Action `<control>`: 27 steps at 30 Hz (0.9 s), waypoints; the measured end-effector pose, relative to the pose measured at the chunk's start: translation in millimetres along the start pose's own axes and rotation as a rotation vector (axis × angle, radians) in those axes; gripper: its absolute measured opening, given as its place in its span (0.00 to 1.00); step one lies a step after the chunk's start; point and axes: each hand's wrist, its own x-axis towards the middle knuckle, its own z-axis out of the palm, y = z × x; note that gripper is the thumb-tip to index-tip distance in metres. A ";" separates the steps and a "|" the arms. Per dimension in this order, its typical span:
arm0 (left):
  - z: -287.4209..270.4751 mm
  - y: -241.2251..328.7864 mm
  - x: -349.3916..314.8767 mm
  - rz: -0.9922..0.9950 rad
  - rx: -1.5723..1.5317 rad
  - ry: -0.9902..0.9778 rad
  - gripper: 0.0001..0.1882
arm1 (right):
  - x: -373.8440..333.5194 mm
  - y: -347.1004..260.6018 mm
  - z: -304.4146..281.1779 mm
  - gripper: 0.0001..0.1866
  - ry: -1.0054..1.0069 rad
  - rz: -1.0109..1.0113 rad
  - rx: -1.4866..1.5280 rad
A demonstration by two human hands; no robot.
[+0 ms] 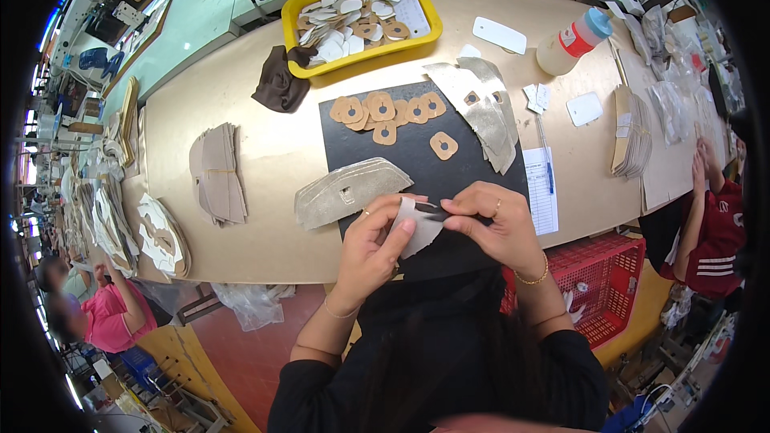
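Observation:
My left hand (375, 247) pinches a small beige-grey piece of material (423, 234), bent up in front of my body over a black board (341, 132). My right hand (499, 223) closes on a slim dark tool (434, 211); its tip meets the piece at my left fingers, and its exact kind is not clear. Just beyond my left hand lies a curved grey-gold panel (325, 195) with a small cutout. Farther off on the board are several tan patches (443, 145) with dark centre holes. Metallic gold panels (473, 108) with cutouts overlap the board's right side.
Beyond the board stands a yellow tray (437, 20) of white and tan patches, beside a dark cloth (281, 84). A blue-capped bottle (561, 52), a paper sheet (539, 196) and a pen (551, 176) are right. Stacked panels (216, 176) lie left; a red crate (597, 313) sits below.

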 end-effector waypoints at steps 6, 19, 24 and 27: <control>-0.7 -2.0 6.3 -0.004 -0.056 -0.008 0.09 | 4.3 5.3 0.0 0.10 0.027 -0.014 -0.013; 0.6 -4.2 6.4 -0.006 -0.030 -0.015 0.09 | 3.5 5.3 -0.8 0.10 0.016 -0.001 -0.021; 0.2 -5.2 6.0 0.069 0.057 -0.016 0.08 | 0.5 7.8 -1.9 0.12 0.080 0.058 0.040; 1.7 -5.3 5.7 0.117 0.064 0.006 0.09 | 0.9 8.3 -8.7 0.13 0.103 0.081 0.044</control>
